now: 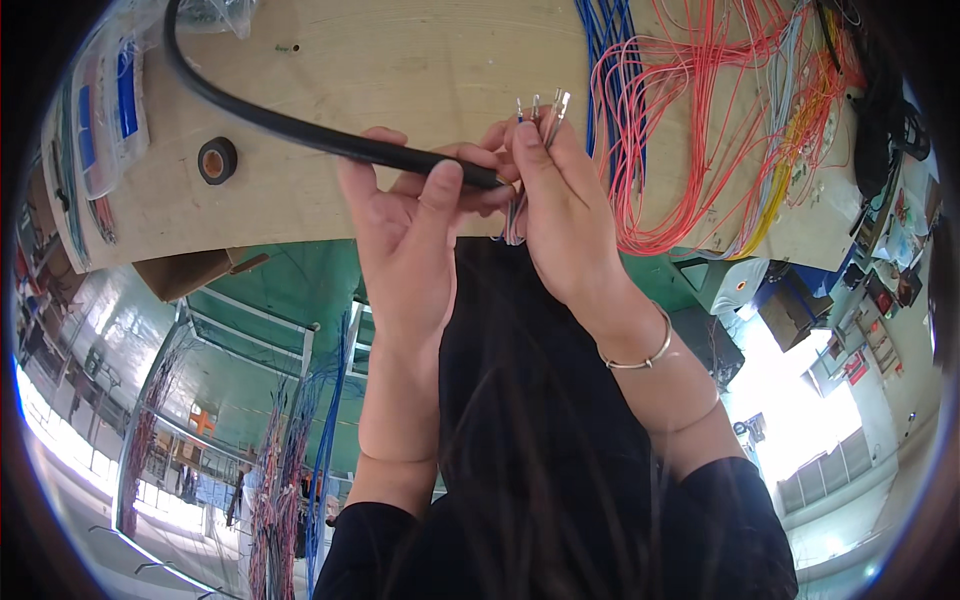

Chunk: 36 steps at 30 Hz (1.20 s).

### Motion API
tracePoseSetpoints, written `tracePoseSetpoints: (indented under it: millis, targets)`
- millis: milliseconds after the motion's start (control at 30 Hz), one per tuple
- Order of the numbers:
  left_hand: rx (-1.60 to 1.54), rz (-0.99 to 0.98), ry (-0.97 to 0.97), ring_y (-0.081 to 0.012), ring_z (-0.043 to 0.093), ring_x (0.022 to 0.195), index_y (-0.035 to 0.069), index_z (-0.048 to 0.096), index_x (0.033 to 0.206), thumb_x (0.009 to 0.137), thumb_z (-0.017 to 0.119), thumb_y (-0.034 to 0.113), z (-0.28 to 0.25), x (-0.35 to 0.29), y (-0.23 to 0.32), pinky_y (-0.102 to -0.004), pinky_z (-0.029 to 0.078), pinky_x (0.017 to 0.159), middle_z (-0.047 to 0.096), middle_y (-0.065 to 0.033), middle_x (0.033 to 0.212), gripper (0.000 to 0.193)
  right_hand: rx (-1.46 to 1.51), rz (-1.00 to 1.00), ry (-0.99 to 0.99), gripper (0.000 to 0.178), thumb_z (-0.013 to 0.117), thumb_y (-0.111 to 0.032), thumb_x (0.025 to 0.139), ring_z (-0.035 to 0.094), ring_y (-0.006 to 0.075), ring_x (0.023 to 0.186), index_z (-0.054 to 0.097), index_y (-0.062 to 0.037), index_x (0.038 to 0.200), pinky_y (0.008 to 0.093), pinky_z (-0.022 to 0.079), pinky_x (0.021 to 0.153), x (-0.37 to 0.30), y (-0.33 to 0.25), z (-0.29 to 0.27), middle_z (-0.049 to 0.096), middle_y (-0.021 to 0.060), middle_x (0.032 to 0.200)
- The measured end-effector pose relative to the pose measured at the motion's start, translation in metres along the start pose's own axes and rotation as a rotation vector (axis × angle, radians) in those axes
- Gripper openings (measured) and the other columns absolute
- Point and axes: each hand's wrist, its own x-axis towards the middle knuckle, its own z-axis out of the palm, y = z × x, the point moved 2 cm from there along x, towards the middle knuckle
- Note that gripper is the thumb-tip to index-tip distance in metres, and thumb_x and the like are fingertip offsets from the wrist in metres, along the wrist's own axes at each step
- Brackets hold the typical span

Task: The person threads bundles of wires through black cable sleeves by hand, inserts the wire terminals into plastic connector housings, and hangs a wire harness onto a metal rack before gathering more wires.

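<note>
My left hand [405,225] grips a thick black tube [330,138] near its end, thumb on top. From there the tube curves up to the far left of the table. Just right of the tube's end, my right hand [560,195] pinches several thin wires between thumb and fingers. Small metal terminals [562,103] on those wires stick up past the fingertips. Below the tube's end, a short loop of the wires [514,228] hangs down. Whether these wires run into the tube is hidden by my fingers.
A roll of black tape [217,160] lies on the wooden table [290,85] at left, near clear plastic bags [110,115]. Red wires [640,200] and blue wires [612,60] spread over the right side. Below the table's edge stands a metal rack [250,315] hung with wire bundles.
</note>
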Motion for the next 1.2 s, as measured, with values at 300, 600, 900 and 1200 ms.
tracePoseSetpoints:
  millis: [300, 600, 900, 1200]
  targets:
    - [-0.064, -0.02, 0.067, -0.031, 0.059, 0.078, 0.007, 0.029, 0.107, 0.086, 0.041, 0.004, -0.014, 0.011, -0.008, -0.0329, 0.051, 0.067, 0.054, -0.0203, 0.086, 0.024, -0.253, -0.091, 0.081, 0.025, 0.037, -0.023, 0.089, 0.025, 0.0003, 0.049, 0.049, -0.0011, 0.087, 0.0158, 0.021, 0.043, -0.008, -0.006, -0.021, 0.034, -0.0045, 0.061]
    - [-0.077, -0.047, 0.011, -0.0326, 0.058, 0.082, 0.006, 0.033, 0.107, 0.085, 0.042, 0.002, -0.013, 0.009, -0.004, -0.0315, 0.051, 0.07, 0.053, -0.0241, 0.091, 0.024, -0.02, 0.199, -0.142, 0.047, 0.021, -0.036, 0.09, 0.026, 0.0042, 0.052, 0.051, 0.0007, 0.093, 0.0179, 0.021, 0.046, -0.011, -0.006, -0.03, 0.035, -0.0021, 0.059]
    - [-0.079, -0.04, 0.022, -0.034, 0.057, 0.085, 0.006, 0.033, 0.106, 0.085, 0.041, 0.001, -0.014, 0.008, -0.002, -0.032, 0.051, 0.072, 0.054, -0.0241, 0.091, 0.023, -0.191, 0.059, -0.099, 0.038, 0.028, -0.029, 0.091, 0.025, 0.004, 0.052, 0.05, 0.0017, 0.089, 0.019, 0.02, 0.046, -0.014, -0.013, -0.03, 0.035, -0.0028, 0.059]
    - [-0.114, -0.055, 0.044, -0.0351, 0.057, 0.084, 0.007, 0.03, 0.107, 0.086, 0.04, 0.003, -0.013, 0.006, -0.001, -0.0335, 0.051, 0.071, 0.054, -0.0245, 0.09, 0.023, -0.459, -0.257, -0.008, 0.008, 0.049, -0.006, 0.084, 0.04, 0.0028, 0.06, 0.05, 0.0019, 0.087, 0.0159, 0.034, 0.052, -0.024, -0.006, -0.018, 0.048, 0.0, 0.069]
